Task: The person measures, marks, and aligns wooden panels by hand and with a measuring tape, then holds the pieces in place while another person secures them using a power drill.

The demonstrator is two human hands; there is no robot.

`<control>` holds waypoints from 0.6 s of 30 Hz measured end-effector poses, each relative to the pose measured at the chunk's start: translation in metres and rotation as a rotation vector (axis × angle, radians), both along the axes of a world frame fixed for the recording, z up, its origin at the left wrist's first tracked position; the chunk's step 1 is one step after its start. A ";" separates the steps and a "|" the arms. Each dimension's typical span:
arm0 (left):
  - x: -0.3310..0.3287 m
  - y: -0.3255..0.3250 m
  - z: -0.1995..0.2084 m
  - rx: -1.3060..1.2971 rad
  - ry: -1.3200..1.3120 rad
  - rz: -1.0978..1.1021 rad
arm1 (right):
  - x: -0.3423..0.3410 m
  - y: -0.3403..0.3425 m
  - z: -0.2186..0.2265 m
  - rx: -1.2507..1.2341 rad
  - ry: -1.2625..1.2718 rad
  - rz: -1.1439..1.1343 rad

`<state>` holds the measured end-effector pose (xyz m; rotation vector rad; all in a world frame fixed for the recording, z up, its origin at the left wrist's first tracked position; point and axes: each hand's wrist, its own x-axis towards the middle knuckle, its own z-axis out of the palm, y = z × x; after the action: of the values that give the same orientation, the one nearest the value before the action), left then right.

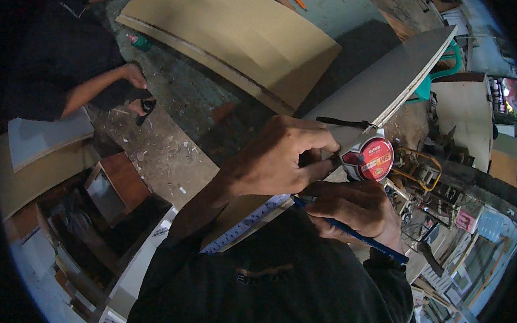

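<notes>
My left hand [281, 156] is closed, its fingertips gripping the near side of a tape measure [372, 158] with a round red label and a black strap. The pulled-out blade [239, 226] lies along the edge of a board [409, 81], running back toward my body beneath my left wrist. Just below, my right hand [353, 209] is closed around a blue pencil [367, 240]. The pencil's tip end is close to the blade and board edge; whether it touches cannot be made out.
Yellowish boards [234, 41] lie stacked on a dark green worktable [176, 73] with a small green bottle [138, 41]. At left stands a person in dark clothes [51, 57], a dark object in one hand. Cabinet parts [118, 182] and a teal chair [426, 87] stand nearby.
</notes>
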<state>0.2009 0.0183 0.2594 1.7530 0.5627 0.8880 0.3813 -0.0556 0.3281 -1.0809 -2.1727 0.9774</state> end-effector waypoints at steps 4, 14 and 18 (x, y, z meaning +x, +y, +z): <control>-0.001 0.002 0.002 0.021 0.043 0.003 | -0.003 0.003 0.002 0.036 -0.019 0.018; -0.003 0.004 0.004 0.017 0.089 -0.004 | -0.002 0.003 -0.001 0.041 0.007 0.032; -0.002 0.004 -0.001 0.056 0.064 0.012 | -0.004 0.004 -0.001 0.059 -0.008 -0.003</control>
<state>0.1987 0.0228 0.2585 1.8354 0.5962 0.8660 0.3778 -0.0518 0.3274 -1.0620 -2.1918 0.9039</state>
